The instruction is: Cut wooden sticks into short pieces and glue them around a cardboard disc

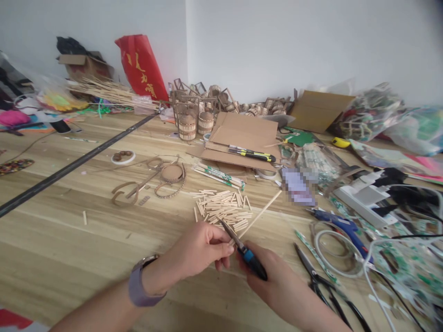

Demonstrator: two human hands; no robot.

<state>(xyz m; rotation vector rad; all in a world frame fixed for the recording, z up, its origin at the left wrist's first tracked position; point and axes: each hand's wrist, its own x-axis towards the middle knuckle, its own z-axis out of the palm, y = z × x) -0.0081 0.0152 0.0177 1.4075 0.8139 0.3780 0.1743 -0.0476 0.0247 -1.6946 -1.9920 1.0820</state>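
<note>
My left hand [200, 249], a purple-strapped watch on its wrist, pinches the near end of a thin wooden stick [262, 213]. The stick slants away to the upper right. In my right hand [268, 272] is a hand cutter [247, 256] with black and blue handles. Its dark metal jaws cross at my left fingertips, over the stick's near end; whether they touch it I cannot tell. Just beyond both hands lies a loose pile of short cut stick pieces [223, 206]. One more short piece [85, 217] lies apart on the left.
Black scissors [316, 276], a blue glue gun [346, 226] and a white power strip [367, 203] with cables crowd the right. Behind the pile are wrapped sticks [219, 175], cardboard [242, 131] with utility knives, and small woven baskets [187, 127]. A long dark bar [79, 160] crosses the left.
</note>
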